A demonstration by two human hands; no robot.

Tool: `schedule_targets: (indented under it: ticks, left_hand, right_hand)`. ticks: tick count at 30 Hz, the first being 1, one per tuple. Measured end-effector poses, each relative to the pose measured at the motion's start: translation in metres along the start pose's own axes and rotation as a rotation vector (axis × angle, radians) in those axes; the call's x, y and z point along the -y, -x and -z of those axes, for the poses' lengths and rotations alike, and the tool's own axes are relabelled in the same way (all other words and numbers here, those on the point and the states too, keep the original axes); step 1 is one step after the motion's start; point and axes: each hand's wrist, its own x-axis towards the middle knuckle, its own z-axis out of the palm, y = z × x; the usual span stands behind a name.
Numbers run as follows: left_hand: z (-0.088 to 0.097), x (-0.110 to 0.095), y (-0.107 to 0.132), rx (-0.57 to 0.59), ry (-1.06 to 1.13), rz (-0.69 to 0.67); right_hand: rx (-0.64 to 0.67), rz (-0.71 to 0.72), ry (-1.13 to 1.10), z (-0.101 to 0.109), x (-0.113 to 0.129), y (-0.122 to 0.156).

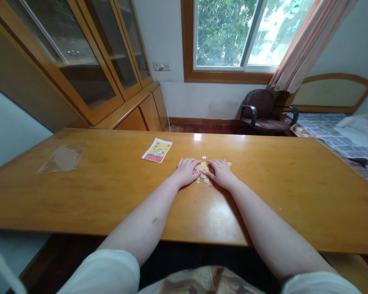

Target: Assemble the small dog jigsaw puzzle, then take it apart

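A small heap of jigsaw puzzle pieces, mostly yellow, red and white, lies on the wooden table between my two hands. My left hand rests at the heap's left side, with its fingers curving forward and its thumb apart. On the opposite side, my right hand is cupped against the pieces, its thumb also apart from the fingers. Both palms face inward, and the fingertips partly hide the pieces they touch. One loose puzzle piece lies just beyond the heap. Several more stray out on the near side.
A printed picture card with a yellow and red design lies left of my hands. Farther left is a clear plastic bag. The wooden table extends to both sides. Beyond it stand a glass-door cabinet, an office chair and a bed.
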Motion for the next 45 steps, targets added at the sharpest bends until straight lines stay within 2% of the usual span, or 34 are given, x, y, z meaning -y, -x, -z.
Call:
schedule_targets:
  ticks: [10,15,24,32,35,40,45]
  left_hand:
    - [-0.003,0.002,-0.003,0.018,0.038,-0.095]
    - [-0.004,0.004,-0.004,0.009,0.136,-0.102]
    - [-0.001,0.005,-0.004,-0.125,0.25,-0.088]
    - [0.004,0.004,-0.003,-0.192,0.194,-0.049]
    - [0.005,0.005,-0.002,-0.214,0.21,-0.051]
    - [0.005,0.005,0.0,-0.186,0.259,-0.042]
    - [0.006,0.007,0.0,-0.146,0.265,0.005]
  right_hand:
    - [0.031,0.053,-0.077,0.002,0.009,-0.001]
    - [-0.028,0.013,-0.179,-0.001,0.008,-0.002]
    - [-0.171,-0.04,-0.415,0.001,0.005,0.0]
    - [-0.159,-0.111,-0.321,0.005,0.006,0.0]
    - [-0.167,-0.152,-0.356,0.006,0.005,0.001]
    - [-0.172,-0.208,-0.421,0.008,0.003,0.004]
    - [-0.182,-0.176,-0.346,0.008,0.0,0.002]
